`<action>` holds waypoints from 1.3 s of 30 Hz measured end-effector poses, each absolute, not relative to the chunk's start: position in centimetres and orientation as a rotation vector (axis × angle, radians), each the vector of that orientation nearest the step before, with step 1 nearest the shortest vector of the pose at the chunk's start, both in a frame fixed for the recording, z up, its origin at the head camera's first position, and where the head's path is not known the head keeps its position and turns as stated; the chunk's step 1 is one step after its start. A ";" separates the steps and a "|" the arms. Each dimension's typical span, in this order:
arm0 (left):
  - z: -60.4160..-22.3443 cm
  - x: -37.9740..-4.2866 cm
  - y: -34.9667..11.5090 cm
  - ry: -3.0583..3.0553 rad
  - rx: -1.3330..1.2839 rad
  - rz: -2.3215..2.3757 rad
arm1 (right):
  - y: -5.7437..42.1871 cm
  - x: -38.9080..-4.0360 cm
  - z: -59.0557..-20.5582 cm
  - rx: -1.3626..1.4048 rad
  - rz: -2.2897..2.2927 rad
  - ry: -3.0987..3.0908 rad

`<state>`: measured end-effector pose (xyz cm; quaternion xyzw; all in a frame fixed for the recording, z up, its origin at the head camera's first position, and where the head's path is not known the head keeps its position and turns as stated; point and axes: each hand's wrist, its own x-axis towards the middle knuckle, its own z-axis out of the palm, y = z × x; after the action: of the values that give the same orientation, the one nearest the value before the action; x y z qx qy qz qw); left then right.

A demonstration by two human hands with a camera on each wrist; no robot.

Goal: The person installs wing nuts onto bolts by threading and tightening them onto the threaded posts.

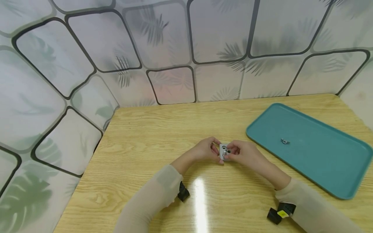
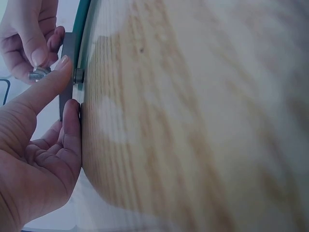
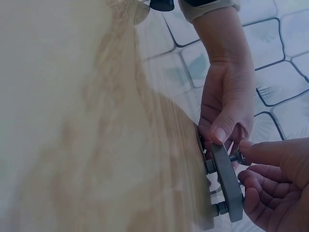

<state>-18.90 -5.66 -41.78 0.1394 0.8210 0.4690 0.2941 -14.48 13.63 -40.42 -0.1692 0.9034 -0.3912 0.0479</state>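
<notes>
A small grey metal plate with holes is held upright, just above the wooden table. My left hand grips its left edge, thumb on one face and fingers on the other. Bolt heads stick out from the table-side face. On the opposite face a threaded bolt end projects. My right hand pinches a small shiny wing nut at that bolt with thumb and fingertips, which partly hide it. Some of the right fingers are curled close beside the plate's face.
A teal tray lies on the right side of the wooden table, with one loose wing nut on it. Patterned cloth hangs behind the table and at its left. A black camera is strapped to each wrist.
</notes>
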 end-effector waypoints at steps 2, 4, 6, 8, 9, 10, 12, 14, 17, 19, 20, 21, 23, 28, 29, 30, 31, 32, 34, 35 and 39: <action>-41.8 -18.9 -5.7 2.180 0.373 1.254 | 13.5 -14.6 -40.4 -0.512 -1.190 2.751; -41.8 -18.9 -5.7 2.175 0.376 1.258 | 13.3 -14.6 -40.4 -0.504 -1.183 2.749; -41.9 -18.9 -5.7 2.168 0.377 1.263 | 13.3 -14.7 -40.5 -0.505 -1.171 2.752; -41.9 -18.9 -5.7 2.169 0.378 1.262 | 13.4 -14.6 -40.5 -0.517 -1.162 2.766; -41.9 -18.9 -5.7 2.172 0.379 1.258 | 13.4 -14.6 -40.6 -0.523 -1.157 2.771; -41.9 -18.9 -5.7 2.175 0.378 1.254 | 13.5 -14.5 -40.6 -0.530 -1.150 2.778; -41.8 -18.9 -5.7 2.183 0.378 1.245 | 13.6 -14.2 -40.6 -0.553 -1.142 2.775; -41.8 -18.9 -5.6 2.191 0.377 1.241 | 13.8 -13.9 -40.5 -0.573 -1.148 2.743; -41.8 -19.0 -5.5 2.201 0.369 1.239 | 13.9 -13.4 -40.3 -0.591 -1.153 2.702; -41.8 -19.0 -5.5 2.208 0.365 1.238 | 14.0 -13.3 -40.3 -0.583 -1.155 2.705; -41.8 -19.0 -5.5 2.210 0.362 1.237 | 14.0 -13.4 -40.3 -0.579 -1.153 2.717; -41.8 -19.0 -5.5 2.214 0.361 1.232 | 14.1 -13.4 -40.3 -0.578 -1.150 2.736; -41.8 -18.9 -5.5 2.217 0.360 1.229 | 14.2 -13.6 -40.4 -0.573 -1.151 2.765; -41.7 -18.9 -5.6 2.211 0.365 1.225 | 14.1 -14.1 -40.6 -0.550 -1.164 2.789; -41.7 -18.9 -5.6 2.208 0.367 1.226 | 14.0 -14.2 -40.6 -0.539 -1.162 2.791; -41.6 -18.9 -5.6 2.205 0.369 1.226 | 13.9 -14.3 -40.7 -0.533 -1.158 2.795; -41.6 -18.9 -5.6 2.202 0.369 1.226 | 13.8 -14.4 -40.7 -0.526 -1.155 2.796; -41.6 -18.8 -5.7 2.199 0.370 1.227 | 13.6 -14.4 -40.7 -0.522 -1.147 2.799; -41.6 -18.8 -5.7 2.197 0.373 1.226 | 13.4 -14.6 -40.8 -0.503 -1.138 2.795; -41.6 -18.8 -5.7 2.198 0.374 1.224 | 13.3 -14.6 -40.8 -0.500 -1.135 2.791; -41.6 -18.9 -5.7 2.200 0.379 1.223 | 13.2 -14.7 -40.8 -0.506 -1.124 2.786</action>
<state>-18.86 -5.74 -41.60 0.1424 0.8262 0.4592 0.2936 -14.71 13.23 -40.81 -0.1657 0.9135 -0.3686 0.0473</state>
